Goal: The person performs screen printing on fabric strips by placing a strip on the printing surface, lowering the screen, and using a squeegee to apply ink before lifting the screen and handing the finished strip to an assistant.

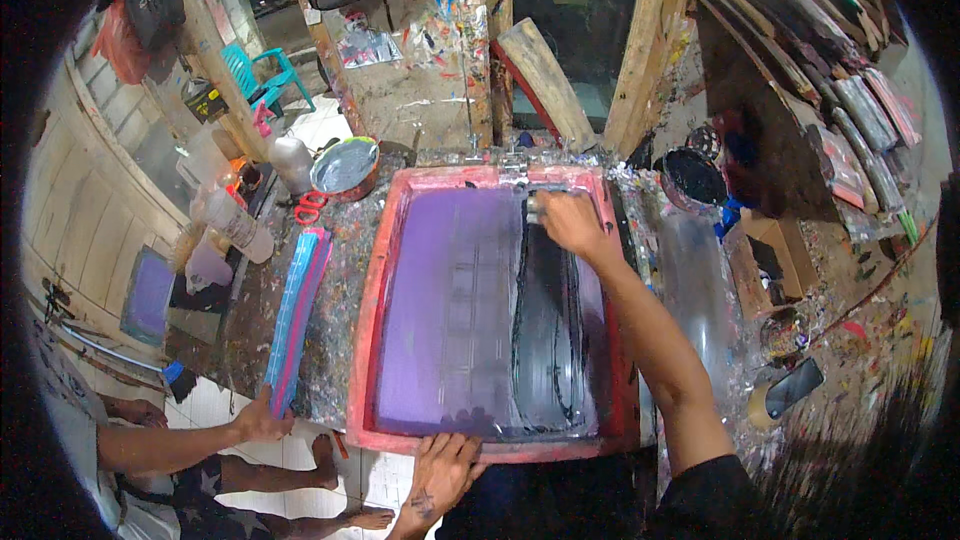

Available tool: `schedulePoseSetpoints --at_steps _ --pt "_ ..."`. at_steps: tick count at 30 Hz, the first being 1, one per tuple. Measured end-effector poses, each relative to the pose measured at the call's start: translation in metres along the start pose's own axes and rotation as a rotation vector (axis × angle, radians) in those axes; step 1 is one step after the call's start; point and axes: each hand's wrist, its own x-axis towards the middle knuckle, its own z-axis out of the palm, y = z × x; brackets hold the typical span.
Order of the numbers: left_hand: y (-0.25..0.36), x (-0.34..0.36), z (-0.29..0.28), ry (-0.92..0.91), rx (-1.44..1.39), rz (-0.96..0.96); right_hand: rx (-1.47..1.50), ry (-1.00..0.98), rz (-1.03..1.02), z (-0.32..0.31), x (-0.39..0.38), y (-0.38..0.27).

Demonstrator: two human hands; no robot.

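A screen-printing frame [368, 340] with a red rim and purple mesh lies on the bench in front of me. My left hand [447, 462] grips its near rim, with the fingers curled over the edge. At the far right part of the mesh, my right hand [570, 222] is closed around a squeegee [533, 206], mostly hidden by the fingers. A wide band of black ink [548, 330] runs down the mesh from there toward me. Faint printed-looking lines show in the middle of the mesh.
At left, another person's hand [265, 418] holds blue and pink strips [300, 310] on the bench. Beyond are red scissors [311, 207] and a bowl of grey ink [345, 168]. To the right are a dark ink tub [692, 180], cardboard box [785, 240], tape roll [762, 406] and phone [795, 387].
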Motion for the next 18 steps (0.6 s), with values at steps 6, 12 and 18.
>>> schedulePoseSetpoints --at_steps 6,12,18 --pt "-0.017 -0.009 0.022 -0.011 -0.04 -0.036 0.155 -0.291 -0.222 -0.032 -0.024 -0.002" --pt "-0.023 -0.009 0.024 0.051 -0.036 -0.019 0.22 -0.62 -0.115 -0.088 -0.098 -0.068" --pt "-0.034 -0.009 0.054 -0.111 -0.054 -0.097 0.134 0.001 -0.173 -0.007 0.019 0.023"
